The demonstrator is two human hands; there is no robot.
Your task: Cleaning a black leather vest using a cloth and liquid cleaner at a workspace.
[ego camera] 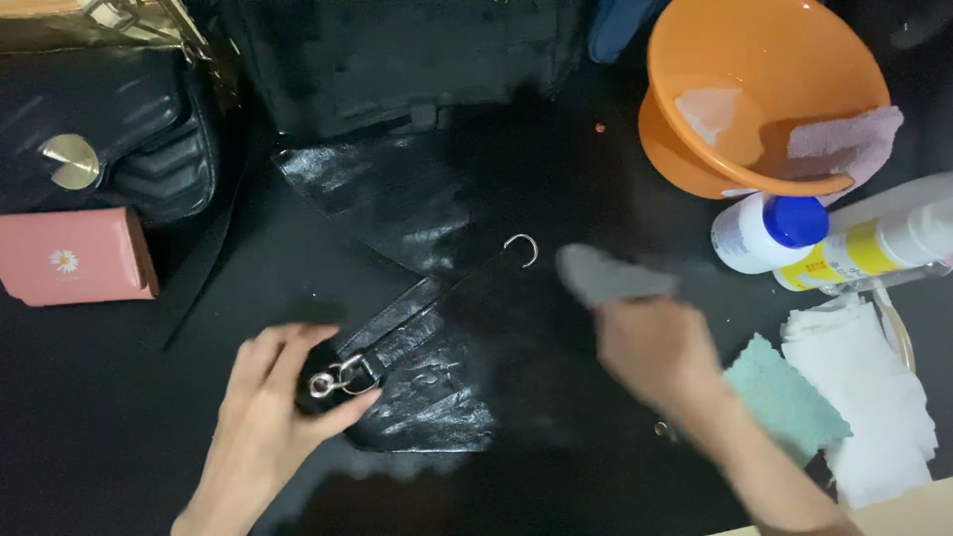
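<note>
A glossy black leather bag piece [427,387] lies flat in the middle of a dark surface, with a strap and a silver clasp [333,380] at its left end. My left hand [273,397] pinches that clasp end and holds it down. My right hand [660,352] is blurred and grips a grey cloth [606,276] just right of the leather. A small silver hook ring [523,247] lies above the strap.
An orange bowl [764,89] with a pinkish cloth sits at the top right. Below it lie a white bottle with a blue cap [769,230] and a yellow-labelled bottle [874,248]. White wipes [874,397] and a teal cloth [784,397] lie right. A black quilted bag [109,129] and pink wallet [74,256] lie left.
</note>
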